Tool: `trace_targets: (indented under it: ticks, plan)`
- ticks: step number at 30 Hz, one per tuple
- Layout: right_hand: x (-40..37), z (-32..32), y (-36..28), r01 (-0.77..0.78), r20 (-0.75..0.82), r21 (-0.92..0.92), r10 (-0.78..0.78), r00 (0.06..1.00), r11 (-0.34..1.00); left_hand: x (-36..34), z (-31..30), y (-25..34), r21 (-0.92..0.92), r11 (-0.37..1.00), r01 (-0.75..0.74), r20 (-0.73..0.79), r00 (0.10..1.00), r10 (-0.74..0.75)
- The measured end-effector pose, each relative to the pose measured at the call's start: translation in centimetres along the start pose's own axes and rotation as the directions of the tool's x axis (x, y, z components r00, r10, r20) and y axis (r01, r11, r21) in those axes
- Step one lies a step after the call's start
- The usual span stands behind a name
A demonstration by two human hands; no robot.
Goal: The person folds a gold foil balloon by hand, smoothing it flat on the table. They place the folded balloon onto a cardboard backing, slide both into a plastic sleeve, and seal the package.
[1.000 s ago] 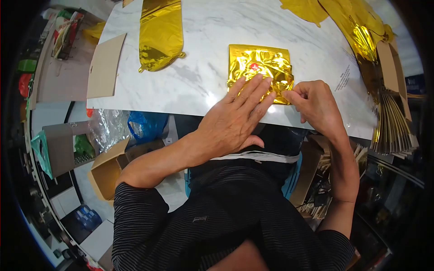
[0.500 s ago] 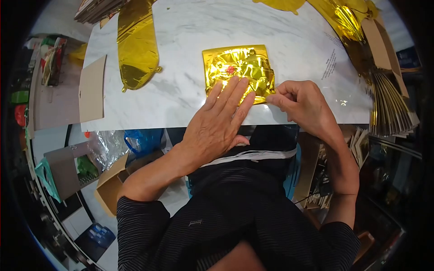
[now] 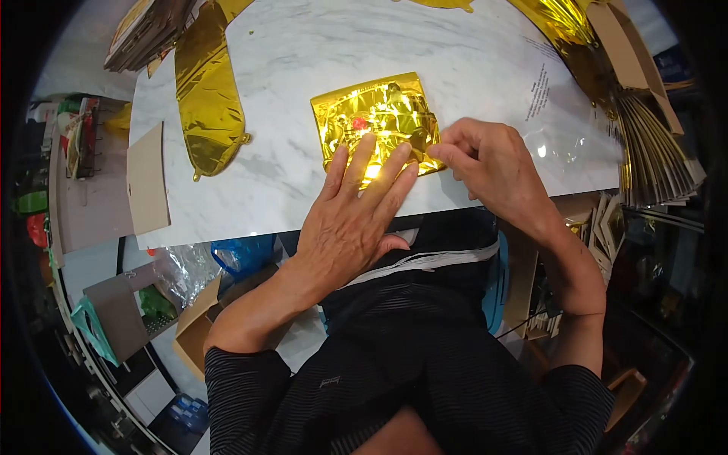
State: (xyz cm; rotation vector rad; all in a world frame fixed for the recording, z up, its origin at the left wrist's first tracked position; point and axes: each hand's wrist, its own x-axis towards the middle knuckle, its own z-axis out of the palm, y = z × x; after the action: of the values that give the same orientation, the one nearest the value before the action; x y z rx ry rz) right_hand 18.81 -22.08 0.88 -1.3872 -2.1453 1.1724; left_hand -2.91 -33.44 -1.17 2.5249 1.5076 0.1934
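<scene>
A gold foil balloon [image 3: 383,102], folded into a rough square with a small red spot on it, lies on the marbled white table [image 3: 280,152]. My left hand [image 3: 345,212] rests flat on its lower part, fingers spread and pressing the foil. At the balloon's right edge, my right hand [image 3: 493,167] has thumb and forefinger pinched together at the lower corner; the fingertips partly hide what is between them. Left of it, a longer gold foil balloon [image 3: 206,98] lies flat with its rounded, tabbed end toward me.
More gold foil [image 3: 557,30] lies along the table's right side, next to a fanned stack of flat gold-edged pieces [image 3: 656,152]. A cardboard piece [image 3: 146,182] sits at the left edge. Below the table are a blue plastic bag [image 3: 244,256] and an open cardboard box [image 3: 199,322].
The view has turned slightly, so the table appears tilted. My left fingers are spread wider and sit lower on the folded balloon. The right hand stays pinched at its right edge.
</scene>
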Motion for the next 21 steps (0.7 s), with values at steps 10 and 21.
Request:
trace_targets:
  ticks: [10,21]
  plan:
    - [1.3,0.8,0.6,0.165,-0.096,-0.221,-0.19,0.977,0.961,0.1,0.0,-0.1,0.005,1.0,-0.002,0.011,1.0,0.002]
    - [-3.7,1.2,1.2,0.407,-0.252,-0.424,-0.537,0.805,0.809,-0.1,0.1,-0.1,0.012,1.0,0.002,-0.004,1.0,-0.001]
